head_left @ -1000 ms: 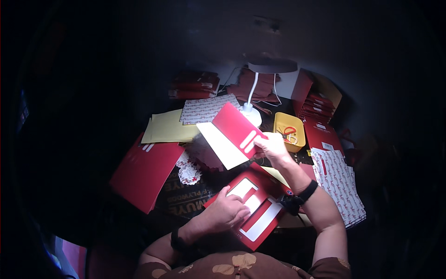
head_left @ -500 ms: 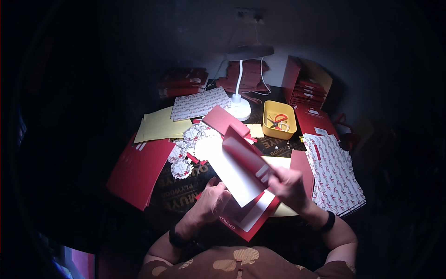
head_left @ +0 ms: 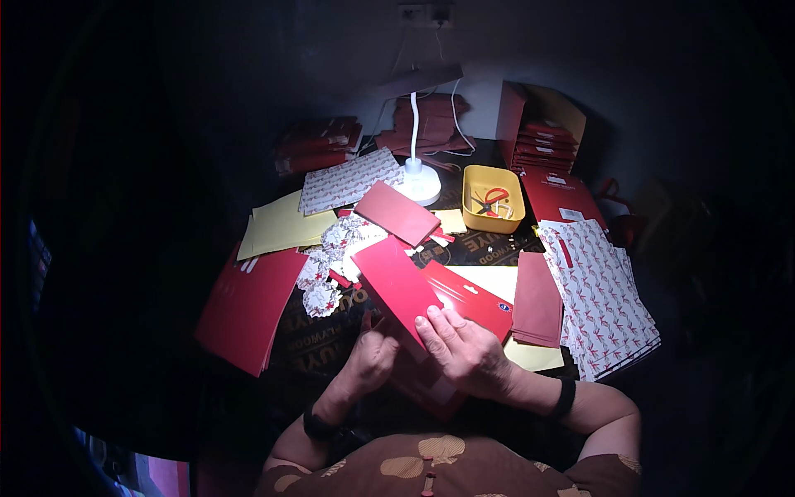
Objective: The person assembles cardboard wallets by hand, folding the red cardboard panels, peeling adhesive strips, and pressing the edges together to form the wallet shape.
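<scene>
A long red card wallet (head_left: 396, 286) lies slantwise in front of me, its upper end toward the lamp. My right hand (head_left: 464, 352) grips its right edge, fingers laid over the top and thumb hidden. Beneath it sits a wider red packet (head_left: 476, 302) with a hang hole and a clear window, partly covered. My left hand (head_left: 373, 356) is closed beside the wallet's lower left edge. What its fingers hold is hidden. Just beyond the wallet is a dull red folded card stack (head_left: 397, 213).
A lamp (head_left: 421, 186) stands behind, with a yellow tray (head_left: 494, 219) holding scissors to its right. Patterned paper sheets (head_left: 600, 306) and dark red cards (head_left: 537, 302) lie right. Red folders (head_left: 252, 311), yellow sheets (head_left: 286, 225) and paper rosettes (head_left: 321, 298) lie left. An open box (head_left: 512, 124) holds red packs.
The red wallet has turned from its white side to its red side and lies over the packet. My right hand has moved left and flattened onto it. The left hand has shifted slightly left.
</scene>
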{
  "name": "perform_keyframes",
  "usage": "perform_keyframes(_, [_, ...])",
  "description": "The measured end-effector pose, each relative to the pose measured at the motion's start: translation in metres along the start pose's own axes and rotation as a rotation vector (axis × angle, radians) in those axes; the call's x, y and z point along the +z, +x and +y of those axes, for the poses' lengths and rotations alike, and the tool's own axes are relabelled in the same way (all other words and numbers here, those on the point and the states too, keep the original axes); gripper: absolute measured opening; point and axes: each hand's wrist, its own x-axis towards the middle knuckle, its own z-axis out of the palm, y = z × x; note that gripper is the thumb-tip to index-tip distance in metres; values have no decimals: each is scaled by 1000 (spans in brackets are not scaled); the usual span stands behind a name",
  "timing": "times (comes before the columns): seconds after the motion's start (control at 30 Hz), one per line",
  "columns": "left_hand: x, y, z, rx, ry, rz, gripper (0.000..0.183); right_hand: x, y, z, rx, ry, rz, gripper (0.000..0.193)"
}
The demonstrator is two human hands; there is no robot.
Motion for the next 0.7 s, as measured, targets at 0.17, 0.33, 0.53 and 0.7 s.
perform_keyframes(0.17, [-3, -2, 2, -329, -125, -102, 39, 11, -4, -9, 2, -21, -123, 46])
perform_keyframes(0.33, [-6, -3, -14, 189, 154, -96, 37, 17, 0, -13, 1, -36, -156, 49])
perform_keyframes(0.53, [-2, -1, -13, 75, 7, -68, 53, 13, 3, -14, 60, 193, -204, 55])
perform_keyframes(0.7, [-2, -1, -2, 10, -35, -78, 60, 31, -2, 3, 53, 140, -135, 41])
